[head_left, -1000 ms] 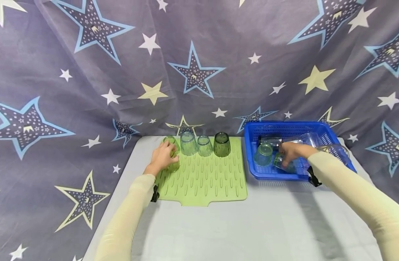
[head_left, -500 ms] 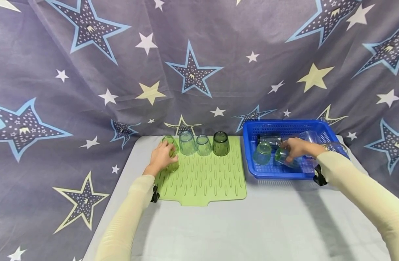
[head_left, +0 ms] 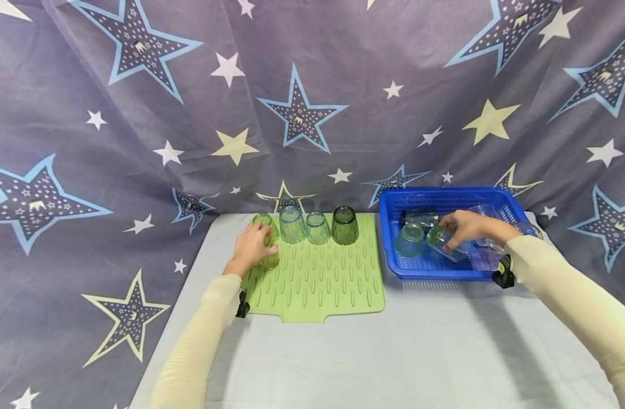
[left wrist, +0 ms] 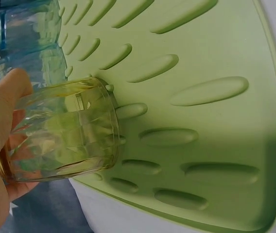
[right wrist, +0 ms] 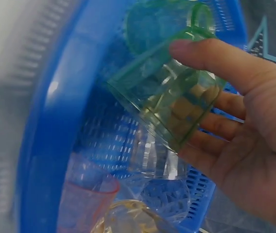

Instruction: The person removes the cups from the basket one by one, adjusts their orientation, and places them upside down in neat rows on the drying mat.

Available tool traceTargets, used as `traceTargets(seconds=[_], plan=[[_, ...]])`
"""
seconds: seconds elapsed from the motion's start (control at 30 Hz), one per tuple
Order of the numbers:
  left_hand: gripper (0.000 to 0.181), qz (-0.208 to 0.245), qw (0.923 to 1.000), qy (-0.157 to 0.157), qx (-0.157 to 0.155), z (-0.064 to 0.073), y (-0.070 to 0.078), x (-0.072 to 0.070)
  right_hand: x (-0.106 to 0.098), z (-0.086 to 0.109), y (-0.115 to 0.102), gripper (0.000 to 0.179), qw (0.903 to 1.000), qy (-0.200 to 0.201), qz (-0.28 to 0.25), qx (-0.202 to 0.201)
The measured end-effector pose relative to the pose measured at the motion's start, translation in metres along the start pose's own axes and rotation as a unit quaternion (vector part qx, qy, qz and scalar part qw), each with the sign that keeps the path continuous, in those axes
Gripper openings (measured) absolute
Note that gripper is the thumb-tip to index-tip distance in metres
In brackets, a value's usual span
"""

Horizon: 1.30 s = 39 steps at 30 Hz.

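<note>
My left hand grips a yellow-tinted glass, its rim down at the green ribbed mat. Another green glass shows behind these fingers in the head view. A blue glass, a smaller bluish glass and a dark green glass stand upside down along the mat's back edge. Over the blue basket, my right hand holds a tilted green glass between thumb and fingers. Beside it in the basket stands an upside-down green glass.
Other glasses lie in the basket, including a dark-based clear one, a pink-tinted one and a yellowish one. A grey star-patterned cloth hangs behind the white table.
The right hand has shifted slightly right and turned the green glass in the basket, its grip on it now plainer. The left hand stays at the yellow-tinted glass.
</note>
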<state>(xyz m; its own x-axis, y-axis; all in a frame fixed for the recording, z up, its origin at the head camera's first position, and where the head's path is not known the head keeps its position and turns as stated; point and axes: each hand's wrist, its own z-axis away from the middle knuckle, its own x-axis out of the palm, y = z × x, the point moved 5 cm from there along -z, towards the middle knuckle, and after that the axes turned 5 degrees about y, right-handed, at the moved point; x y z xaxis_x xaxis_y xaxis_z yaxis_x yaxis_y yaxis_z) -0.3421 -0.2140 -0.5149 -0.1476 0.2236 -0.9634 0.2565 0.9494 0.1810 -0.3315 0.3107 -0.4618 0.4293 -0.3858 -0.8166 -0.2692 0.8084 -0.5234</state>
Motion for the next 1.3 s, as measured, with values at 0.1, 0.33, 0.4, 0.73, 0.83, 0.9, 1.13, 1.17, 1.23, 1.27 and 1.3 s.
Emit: traceTargets(seconds=[0.1,0.33,0.4,0.73,0.83,0.9,1.13,1.17,1.23,1.27,1.3], plan=[[0.029,-0.004,1.0,-0.003,-0.002,0.0,-0.001,0.001,-0.001,0.002,0.001,0.075,0.9991,-0.016,-0.039,0.011],[0.031,0.001,1.0,-0.002,-0.007,0.0,-0.002,0.001,-0.007,0.009,0.002,0.072,0.9937,-0.007,-0.11,0.021],[0.031,0.004,0.9999,-0.001,-0.011,-0.001,-0.002,0.001,-0.009,0.012,0.001,0.073,0.9929,0.001,-0.117,0.021],[0.032,0.031,0.9988,0.03,-0.022,0.0,-0.003,0.003,-0.018,0.027,-0.003,0.079,0.9893,0.054,-0.134,0.018],[0.034,0.036,0.9982,0.045,-0.016,-0.001,-0.001,0.002,-0.021,0.03,-0.001,0.083,0.9878,0.072,-0.135,0.029],[0.036,0.039,0.9976,0.056,-0.01,-0.001,0.001,0.0,-0.023,0.031,0.0,0.085,0.9861,0.082,-0.14,0.036],[0.041,0.056,0.9923,0.109,0.019,-0.006,0.017,-0.013,-0.028,0.031,-0.008,0.083,0.9731,0.123,-0.19,0.043],[0.04,0.061,0.9906,0.12,0.025,-0.007,0.021,-0.016,-0.028,0.031,-0.01,0.082,0.972,0.128,-0.192,0.042],[0.04,0.067,0.987,0.141,0.04,-0.01,0.028,-0.022,-0.028,0.029,-0.014,0.08,0.9695,0.138,-0.198,0.04],[0.039,0.07,0.9854,0.148,0.047,-0.011,0.032,-0.024,-0.028,0.028,-0.017,0.079,0.9678,0.142,-0.204,0.039],[0.039,0.072,0.9835,0.157,0.054,-0.013,0.036,-0.027,-0.028,0.028,-0.019,0.078,0.9666,0.146,-0.207,0.038]])
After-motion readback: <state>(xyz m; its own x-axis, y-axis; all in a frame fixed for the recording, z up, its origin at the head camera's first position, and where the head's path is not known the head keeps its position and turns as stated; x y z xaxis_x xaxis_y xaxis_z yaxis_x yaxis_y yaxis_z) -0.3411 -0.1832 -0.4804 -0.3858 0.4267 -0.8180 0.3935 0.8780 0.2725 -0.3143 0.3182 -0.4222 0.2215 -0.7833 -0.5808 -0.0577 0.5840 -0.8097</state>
